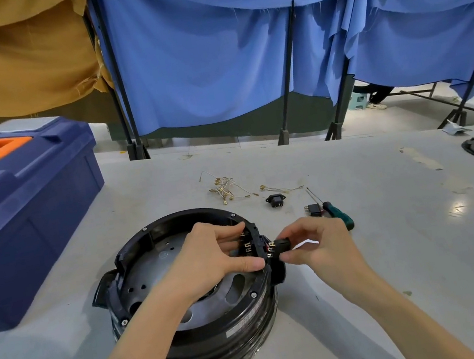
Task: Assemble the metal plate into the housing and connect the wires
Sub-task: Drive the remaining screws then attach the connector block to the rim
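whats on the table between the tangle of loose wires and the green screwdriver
Head view: a small black socket lies between the wire tangle and the screwdriver; a second small black part sits right beside the screwdriver.

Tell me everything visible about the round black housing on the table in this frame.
The round black plastic housing lies open side up on the grey table. Its glossy wall carries a pale label and looks wrapped in clear film. Screws sit around the rim, and a grey perforated metal plate lies inside. Brass terminals stand at the right rim, where the left hand grips it and the right hand pinches a small black plastic part just outside it.
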